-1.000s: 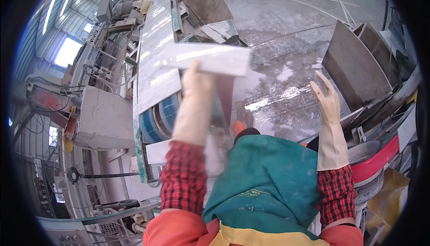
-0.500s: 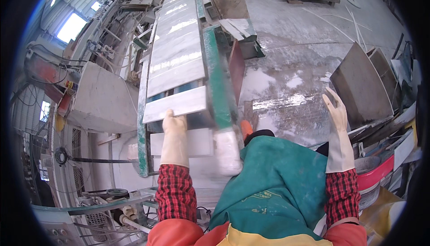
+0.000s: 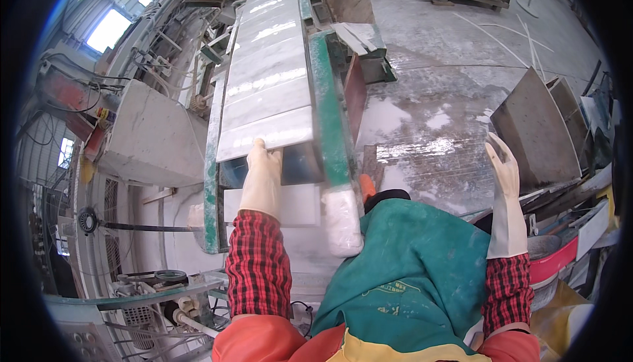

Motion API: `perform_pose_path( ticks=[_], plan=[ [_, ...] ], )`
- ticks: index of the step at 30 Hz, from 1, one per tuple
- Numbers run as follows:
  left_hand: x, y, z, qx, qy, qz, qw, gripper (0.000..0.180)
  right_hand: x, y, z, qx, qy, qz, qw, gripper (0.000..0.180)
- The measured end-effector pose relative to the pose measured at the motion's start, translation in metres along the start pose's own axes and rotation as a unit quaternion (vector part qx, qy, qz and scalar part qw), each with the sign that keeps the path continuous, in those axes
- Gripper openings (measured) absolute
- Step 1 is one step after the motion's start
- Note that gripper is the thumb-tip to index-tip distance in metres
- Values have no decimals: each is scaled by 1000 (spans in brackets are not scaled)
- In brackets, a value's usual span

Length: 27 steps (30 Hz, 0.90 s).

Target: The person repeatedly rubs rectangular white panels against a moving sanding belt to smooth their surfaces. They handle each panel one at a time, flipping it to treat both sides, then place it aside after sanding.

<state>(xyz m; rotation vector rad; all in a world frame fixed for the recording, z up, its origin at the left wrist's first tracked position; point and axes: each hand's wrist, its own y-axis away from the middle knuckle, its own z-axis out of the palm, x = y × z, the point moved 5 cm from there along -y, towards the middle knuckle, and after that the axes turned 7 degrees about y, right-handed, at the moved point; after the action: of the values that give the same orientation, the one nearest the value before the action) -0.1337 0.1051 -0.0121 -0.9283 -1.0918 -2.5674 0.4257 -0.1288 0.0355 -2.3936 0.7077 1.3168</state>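
Observation:
My left hand (image 3: 264, 174), in a cream rubber glove, holds the near edge of a white stone slab (image 3: 283, 128). The thumb lies on top of the slab; the other fingers are mostly hidden. This slab lies flat on a conveyor, up against a row of wet white slabs (image 3: 267, 78) running away from me. Off to the right, my right hand (image 3: 505, 174) hangs in the air above the floor. It wears the same kind of glove, with its fingers apart and nothing in them.
A green side rail (image 3: 330, 105) with a white wrapped end (image 3: 343, 223) flanks the conveyor. Stone slabs lean at right (image 3: 537, 131), near a red-rimmed tub (image 3: 554, 260). A large pale block (image 3: 155, 134) stands at left. My green apron (image 3: 409, 263) hangs below.
The slab under my left hand has moved away from me, and the gap between it and the row has shut. My right hand stays raised, fingers apart.

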Motion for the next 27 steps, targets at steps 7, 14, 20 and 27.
perform_pose_path(
  ticks=[7, 14, 20, 27],
  plan=[
    [24, 7, -9, -44, -353, -1, 935, 35, -1, -3, 12, -17, -28, -8, 999, 48],
    [22, -10, -13, 20, -406, -14, 914, 43, 11, -5, 6, -17, -16, -27, 999, 49],
    [31, -13, -26, 3, -390, -28, 920, 43, 16, -6, -33, 70, -59, -64, 994, 45],
    [54, 19, -30, -117, -493, 26, 862, 31, 72, 73, -206, 240, 220, 47, 944, 49]
  ],
)
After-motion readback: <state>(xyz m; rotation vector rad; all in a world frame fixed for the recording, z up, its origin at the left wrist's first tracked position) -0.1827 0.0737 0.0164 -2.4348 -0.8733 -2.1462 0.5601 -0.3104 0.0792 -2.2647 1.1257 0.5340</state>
